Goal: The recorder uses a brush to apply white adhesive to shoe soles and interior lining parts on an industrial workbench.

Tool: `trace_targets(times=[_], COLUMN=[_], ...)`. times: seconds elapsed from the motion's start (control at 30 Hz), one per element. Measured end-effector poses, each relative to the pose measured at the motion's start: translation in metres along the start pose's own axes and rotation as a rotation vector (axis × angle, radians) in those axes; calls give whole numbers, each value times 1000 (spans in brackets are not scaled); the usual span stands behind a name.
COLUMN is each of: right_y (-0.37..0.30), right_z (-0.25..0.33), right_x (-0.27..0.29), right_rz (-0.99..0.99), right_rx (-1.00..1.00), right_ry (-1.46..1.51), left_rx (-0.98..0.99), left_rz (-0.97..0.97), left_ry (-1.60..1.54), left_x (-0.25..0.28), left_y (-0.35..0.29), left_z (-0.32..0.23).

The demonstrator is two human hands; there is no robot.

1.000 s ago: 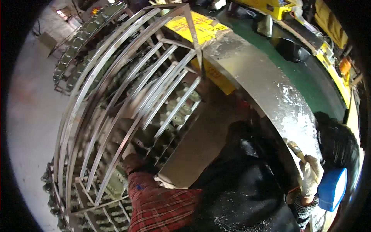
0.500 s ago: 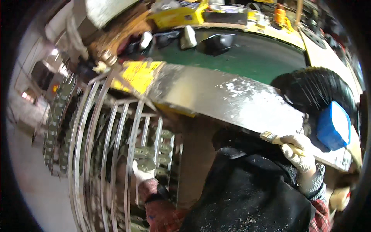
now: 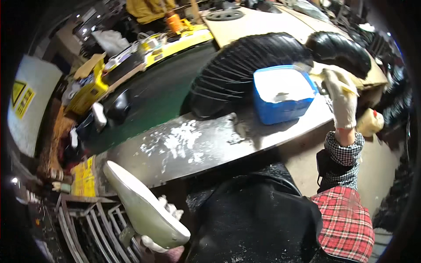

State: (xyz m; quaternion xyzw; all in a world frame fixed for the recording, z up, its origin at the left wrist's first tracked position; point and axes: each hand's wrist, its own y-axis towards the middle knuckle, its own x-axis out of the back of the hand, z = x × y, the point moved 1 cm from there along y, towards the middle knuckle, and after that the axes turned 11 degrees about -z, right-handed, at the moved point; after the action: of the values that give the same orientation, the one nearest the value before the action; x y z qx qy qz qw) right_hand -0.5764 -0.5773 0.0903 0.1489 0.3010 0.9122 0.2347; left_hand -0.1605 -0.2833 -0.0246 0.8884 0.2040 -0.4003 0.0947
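My left hand (image 3: 152,244), in a white glove, grips an olive-green shoe last (image 3: 142,215) by its sides. The last is tilted, with its long white underside turned upward, above the metal rack and beside the bench's near edge. My right hand (image 3: 341,98), also gloved, is closed around a brush (image 3: 316,71) at the right rim of a blue tub (image 3: 280,113). White paste fills much of the tub, which stands on the metal bench strip (image 3: 206,147). The brush's bristle end is partly hidden at the rim.
A metal rack (image 3: 94,228) stands at lower left, below the bench. Large black ribbed, wrapped bundles (image 3: 245,65) lie behind the tub. A green belt surface (image 3: 149,116) runs beyond the metal strip. A cream container (image 3: 370,122) sits right of my forearm.
My left hand has come up out of the rack with the shoe last. My right hand has carried the brush to the blue tub. The view has swung to the right.
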Motion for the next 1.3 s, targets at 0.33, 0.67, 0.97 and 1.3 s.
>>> trace_targets(times=[0.33, 0.67, 0.97, 1.3], right_y=[-1, -116, -159, -128], right_z=[-49, 79, 31, 76], right_x=[14, -110, -184, -243], right_rz=[130, 780, 1096, 968], right_rx=[-86, 478, -586, -33], right_ry=[-1, 499, 699, 527], left_rx=[314, 692, 651, 665], left_rz=[-118, -256, 99, 125], left_ry=[-78, -170, -734, -645], left_x=[-46, 41, 104, 63], left_y=[58, 8, 13, 33], left_z=[83, 66, 94, 80])
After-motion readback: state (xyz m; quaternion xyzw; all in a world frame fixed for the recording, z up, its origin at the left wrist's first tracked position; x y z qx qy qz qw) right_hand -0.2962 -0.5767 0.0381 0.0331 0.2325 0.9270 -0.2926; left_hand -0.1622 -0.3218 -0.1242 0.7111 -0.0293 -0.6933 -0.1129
